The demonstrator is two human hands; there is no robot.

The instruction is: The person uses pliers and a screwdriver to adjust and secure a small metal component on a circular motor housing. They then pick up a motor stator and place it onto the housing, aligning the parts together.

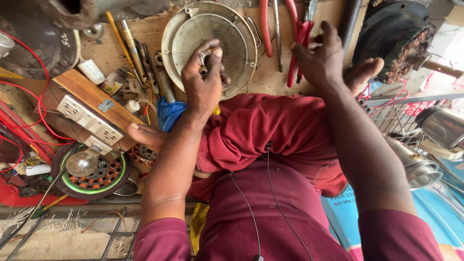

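The person's left hand hangs over the round cream fan cover on the wooden bench, its thumb and fingers pinched together on a small metal part held just above the lower edge of the cover. What the part is cannot be told; it is small and mostly hidden by the fingertips. The right hand lies to the right of the cover, fingers spread apart and resting on the red-handled pliers, not closed round them. A second red-handled tool lies between the pliers and the cover.

Left of the cover lie a row of screwdrivers, a small white cylinder-shaped package and a little clear packet with a yellow label. Below and left of these, a wooden board carries a white socket strip. Further down from the cover on the left, a clear light bulb rests on a green-rimmed motor stator. Red wires loop at the far left. Right of the pliers stands a dark fan motor housing. Below the cover, the person's knees in dark red cloth fill the middle.
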